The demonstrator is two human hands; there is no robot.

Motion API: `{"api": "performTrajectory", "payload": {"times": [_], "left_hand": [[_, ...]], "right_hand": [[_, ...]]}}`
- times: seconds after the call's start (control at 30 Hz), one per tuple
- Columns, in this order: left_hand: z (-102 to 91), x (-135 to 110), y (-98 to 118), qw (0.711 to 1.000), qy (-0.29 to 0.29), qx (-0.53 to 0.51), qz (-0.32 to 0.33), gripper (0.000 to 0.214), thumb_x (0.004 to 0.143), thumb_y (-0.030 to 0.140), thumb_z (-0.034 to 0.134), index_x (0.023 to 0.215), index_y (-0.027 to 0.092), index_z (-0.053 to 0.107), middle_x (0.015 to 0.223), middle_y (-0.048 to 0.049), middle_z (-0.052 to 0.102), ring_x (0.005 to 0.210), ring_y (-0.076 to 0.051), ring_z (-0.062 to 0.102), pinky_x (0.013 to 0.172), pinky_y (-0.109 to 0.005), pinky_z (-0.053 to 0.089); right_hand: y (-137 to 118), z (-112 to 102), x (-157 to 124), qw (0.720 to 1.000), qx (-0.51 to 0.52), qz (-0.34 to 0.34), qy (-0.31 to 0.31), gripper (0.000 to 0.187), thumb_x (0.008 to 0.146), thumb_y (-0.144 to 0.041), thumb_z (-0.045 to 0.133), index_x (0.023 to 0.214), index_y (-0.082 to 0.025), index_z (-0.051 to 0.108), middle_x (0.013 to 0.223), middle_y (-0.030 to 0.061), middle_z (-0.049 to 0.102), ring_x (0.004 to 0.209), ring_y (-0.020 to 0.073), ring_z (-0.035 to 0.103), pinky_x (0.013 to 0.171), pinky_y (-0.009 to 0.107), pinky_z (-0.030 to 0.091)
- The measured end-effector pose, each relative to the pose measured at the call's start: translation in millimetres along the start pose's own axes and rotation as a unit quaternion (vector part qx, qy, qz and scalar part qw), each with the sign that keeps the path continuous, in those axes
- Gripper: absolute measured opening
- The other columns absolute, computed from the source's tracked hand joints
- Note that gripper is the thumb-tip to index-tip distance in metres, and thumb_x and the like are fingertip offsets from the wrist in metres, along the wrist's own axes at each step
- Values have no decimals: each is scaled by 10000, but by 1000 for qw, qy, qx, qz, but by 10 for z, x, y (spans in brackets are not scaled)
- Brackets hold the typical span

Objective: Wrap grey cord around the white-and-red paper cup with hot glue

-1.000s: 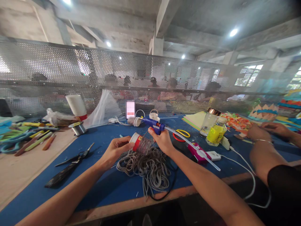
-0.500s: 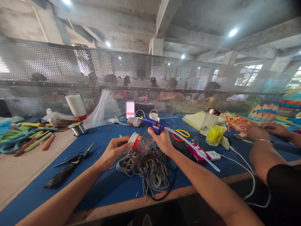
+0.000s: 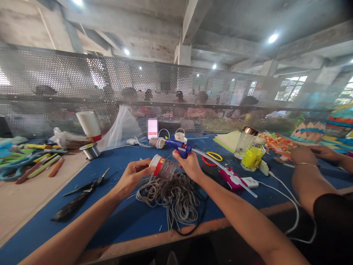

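Note:
My left hand [image 3: 134, 176] grips the rim end of a paper cup [image 3: 157, 167], which lies tilted on its side. The cup has a white rim and a red band, and grey cord is wound round its lower part. In my right hand [image 3: 190, 163] is a blue glue gun [image 3: 179, 146], its nozzle pointing left above the cup, with a long clear glue stick [image 3: 231, 176] out of its back. Just below the cup lies a loose heap of grey cord [image 3: 176, 198]. Another cord-wrapped cup [image 3: 156, 142] lies behind, near the glue gun's tip.
Black-handled scissors [image 3: 82, 193] and a wire spool [image 3: 91, 151] are on the left. Stacked paper cups [image 3: 88, 125] stand behind them. To the right are yellow-red scissors [image 3: 212, 158], a glass jar [image 3: 244, 143], a yellow bottle [image 3: 253, 158] and a co-worker's arm [image 3: 311, 180].
The glue gun and my right hand have shifted very slightly left. My left hand still holds the cup in nearly the same place.

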State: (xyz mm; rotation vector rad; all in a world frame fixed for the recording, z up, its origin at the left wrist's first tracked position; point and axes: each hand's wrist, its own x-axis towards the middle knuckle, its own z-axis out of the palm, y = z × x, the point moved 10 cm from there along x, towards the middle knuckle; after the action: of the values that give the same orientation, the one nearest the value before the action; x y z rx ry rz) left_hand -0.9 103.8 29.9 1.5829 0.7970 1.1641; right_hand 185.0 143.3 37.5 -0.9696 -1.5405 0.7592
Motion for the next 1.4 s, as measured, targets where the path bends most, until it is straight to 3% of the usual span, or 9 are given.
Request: {"api": "performTrajectory", "payload": {"times": [0.63, 0.93, 1.4], "left_hand": [[-18, 10, -62, 1000, -4, -11, -16, 210, 821, 285, 678, 979, 173, 759, 838, -54, 706, 793, -194, 614, 757, -295, 465], [-13, 8, -24, 1000, 4, -12, -6, 229, 794, 307, 699, 962, 166, 767, 918, -78, 722, 775, -196, 622, 745, -301, 481], [7, -2, -4, 1000, -7, -17, -1, 209, 801, 299, 693, 941, 161, 765, 924, -76, 714, 795, -197, 618, 727, -291, 478]], "right_hand": [[-225, -94, -38, 999, 16, -43, 25, 317, 851, -452, 567, 909, -155, 659, 542, -37, 515, 457, 101, 480, 514, 224, 430], [-175, -52, -19, 999, 16, -35, 8, 254, 842, -421, 595, 887, -178, 650, 580, -33, 538, 458, 101, 492, 502, 222, 439], [-49, 8, -2, 1000, 17, -11, -7, 314, 817, -464, 608, 921, -172, 657, 635, -11, 589, 457, 107, 504, 472, 226, 446]]}}
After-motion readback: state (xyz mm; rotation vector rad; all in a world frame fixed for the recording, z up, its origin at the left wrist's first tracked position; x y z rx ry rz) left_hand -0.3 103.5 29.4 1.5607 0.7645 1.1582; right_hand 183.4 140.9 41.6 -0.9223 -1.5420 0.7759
